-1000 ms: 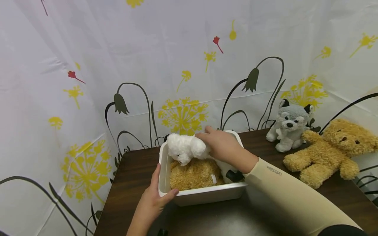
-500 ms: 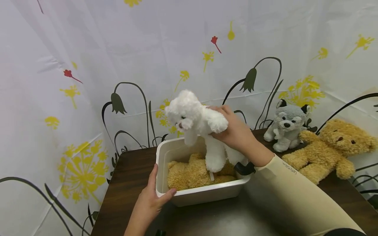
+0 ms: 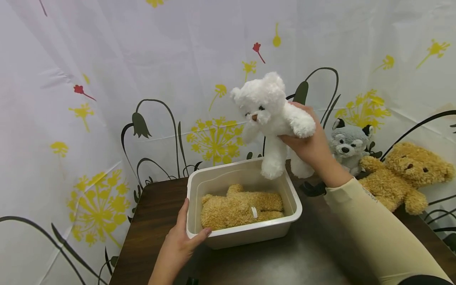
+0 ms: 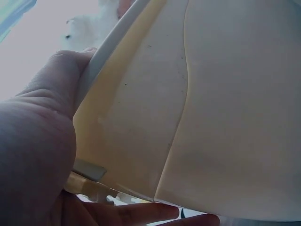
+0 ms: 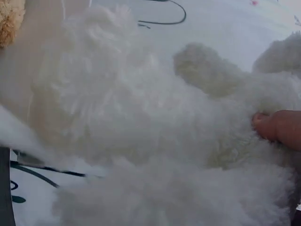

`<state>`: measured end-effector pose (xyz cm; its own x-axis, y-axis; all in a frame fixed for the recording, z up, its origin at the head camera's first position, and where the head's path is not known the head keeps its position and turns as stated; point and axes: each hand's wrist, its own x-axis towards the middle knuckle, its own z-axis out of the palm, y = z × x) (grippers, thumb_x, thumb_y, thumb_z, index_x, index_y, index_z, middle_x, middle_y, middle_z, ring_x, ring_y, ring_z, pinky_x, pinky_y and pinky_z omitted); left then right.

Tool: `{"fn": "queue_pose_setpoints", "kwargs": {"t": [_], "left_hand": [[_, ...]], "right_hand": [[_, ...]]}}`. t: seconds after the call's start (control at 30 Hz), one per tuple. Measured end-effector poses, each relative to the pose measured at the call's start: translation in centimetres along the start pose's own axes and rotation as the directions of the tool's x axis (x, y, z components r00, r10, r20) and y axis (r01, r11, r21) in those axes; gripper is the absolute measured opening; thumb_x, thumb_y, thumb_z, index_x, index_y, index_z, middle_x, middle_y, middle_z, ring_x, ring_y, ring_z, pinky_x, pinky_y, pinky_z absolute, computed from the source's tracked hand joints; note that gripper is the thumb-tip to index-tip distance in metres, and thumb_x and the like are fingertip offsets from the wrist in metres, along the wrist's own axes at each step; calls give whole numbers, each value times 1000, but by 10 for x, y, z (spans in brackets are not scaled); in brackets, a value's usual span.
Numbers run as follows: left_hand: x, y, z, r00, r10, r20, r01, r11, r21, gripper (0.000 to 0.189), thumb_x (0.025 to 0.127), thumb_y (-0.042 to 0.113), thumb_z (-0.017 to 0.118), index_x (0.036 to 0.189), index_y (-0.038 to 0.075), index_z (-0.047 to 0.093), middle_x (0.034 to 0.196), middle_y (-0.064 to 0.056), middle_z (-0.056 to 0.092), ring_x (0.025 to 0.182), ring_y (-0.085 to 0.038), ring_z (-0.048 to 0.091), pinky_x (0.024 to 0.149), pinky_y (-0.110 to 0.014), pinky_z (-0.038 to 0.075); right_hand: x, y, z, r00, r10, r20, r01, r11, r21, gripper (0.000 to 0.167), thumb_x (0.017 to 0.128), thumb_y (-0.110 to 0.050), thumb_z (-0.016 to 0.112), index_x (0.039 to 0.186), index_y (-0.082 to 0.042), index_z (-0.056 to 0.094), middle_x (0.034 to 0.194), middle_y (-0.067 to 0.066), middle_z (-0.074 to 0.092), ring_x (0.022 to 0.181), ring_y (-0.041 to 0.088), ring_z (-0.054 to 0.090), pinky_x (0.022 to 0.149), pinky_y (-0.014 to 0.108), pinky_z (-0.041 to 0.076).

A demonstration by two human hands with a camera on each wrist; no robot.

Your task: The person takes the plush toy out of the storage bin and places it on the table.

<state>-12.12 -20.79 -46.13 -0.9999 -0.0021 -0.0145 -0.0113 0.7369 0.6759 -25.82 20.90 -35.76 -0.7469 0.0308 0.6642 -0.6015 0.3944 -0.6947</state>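
My right hand (image 3: 308,136) grips a white teddy bear (image 3: 265,105) round its body and holds it upright above the right end of a white plastic tub (image 3: 246,232). In the right wrist view, the thumb presses into the bear's white fur (image 5: 155,108). My left hand (image 3: 179,241) holds the tub's left front corner, thumb over the rim and fingers along the outside. The left wrist view shows that thumb against the tub wall (image 4: 225,103). Inside the tub lies a golden-brown teddy bear (image 3: 231,209) with a small white tag.
On the right of the dark wooden table (image 3: 153,213) sits a grey husky plush (image 3: 347,148), partly behind my right forearm. Beside it a second golden-brown teddy bear (image 3: 406,178) leans back. A white flower-printed curtain (image 3: 199,59) hangs behind the table.
My right hand has lifted the white teddy bear out of the tub, up and to the right, uncovering the brown bear inside. My left hand has stayed on the tub's corner.
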Motion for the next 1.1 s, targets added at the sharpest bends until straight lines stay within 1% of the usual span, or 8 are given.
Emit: {"fn": "queue_pose_setpoints", "kwargs": {"t": [0.1, 0.2, 0.37, 0.47, 0.6, 0.8, 0.93, 1.1], "left_hand": [[0, 0, 0, 1000, 1, 3, -1, 1000, 5, 115, 90, 57, 85, 177, 27, 15, 132, -24, 74, 102, -27, 73, 86, -53, 58], [1, 1, 2, 1000, 6, -1, -6, 1000, 5, 114, 90, 57, 85, 176, 28, 16, 130, -23, 74, 101, -26, 73, 85, -52, 58], [1, 1, 2, 1000, 12, -7, -12, 1000, 14, 114, 90, 58, 85, 176, 28, 16, 127, -22, 75, 99, -25, 72, 83, -51, 58], [1, 1, 0, 1000, 10, -4, -10, 1000, 17, 115, 90, 59, 84, 177, 27, 15, 128, -22, 75, 99, -25, 72, 83, -50, 58], [0, 1, -1, 1000, -3, -4, 3, 1000, 19, 115, 90, 60, 84, 177, 26, 15, 130, -22, 75, 101, -26, 73, 83, -50, 58], [-1, -1, -3, 1000, -5, -12, 5, 1000, 9, 114, 90, 60, 84, 176, 27, 16, 130, -22, 74, 101, -26, 73, 84, -51, 59], [-1, 0, -3, 1000, -9, -6, 9, 1000, 5, 115, 90, 60, 84, 176, 27, 16, 129, -20, 75, 99, -25, 72, 83, -49, 59], [-3, 1, -4, 1000, -18, 2, 18, 1000, 12, 116, 90, 61, 84, 176, 27, 15, 131, -21, 74, 100, -25, 72, 83, -50, 59]], "right_hand": [[5, 8, -10, 996, 67, -52, -65, 997, 35, 88, 86, 0, 89, 162, -22, 49, 155, 6, 55, 136, 23, 58, 110, 32, 45], [9, 16, -22, 992, 87, -96, -89, 996, -11, 85, 87, 0, 89, 160, -13, 49, 152, 10, 55, 133, 17, 58, 109, 25, 44], [12, 34, -37, 981, 70, -183, -74, 997, -12, 83, 85, 3, 90, 152, -1, 42, 142, -12, 53, 124, -1, 54, 108, 20, 42], [15, 45, -40, 973, 43, -225, -49, 999, -20, 77, 82, 4, 92, 147, 2, 51, 132, -26, 57, 121, -5, 57, 110, 21, 41], [12, 60, -32, 969, 12, -248, -10, 1000, 8, 68, 82, 8, 90, 144, 2, 64, 124, -28, 65, 119, -8, 61, 114, 21, 41], [0, 80, -12, 951, 163, -263, -83, 953, 292, 60, 88, 12, 82, 143, -2, 63, 127, -13, 67, 120, 6, 66, 101, 22, 53], [-8, 91, -6, 936, 242, -257, -160, 939, 305, 55, 90, 8, 81, 140, -5, 64, 125, -11, 67, 118, 8, 66, 99, 23, 54], [-13, 108, 6, 909, 346, -231, -285, 923, 259, 57, 92, 0, 82, 145, -4, 62, 132, -2, 68, 124, 10, 65, 108, 30, 52]]}}
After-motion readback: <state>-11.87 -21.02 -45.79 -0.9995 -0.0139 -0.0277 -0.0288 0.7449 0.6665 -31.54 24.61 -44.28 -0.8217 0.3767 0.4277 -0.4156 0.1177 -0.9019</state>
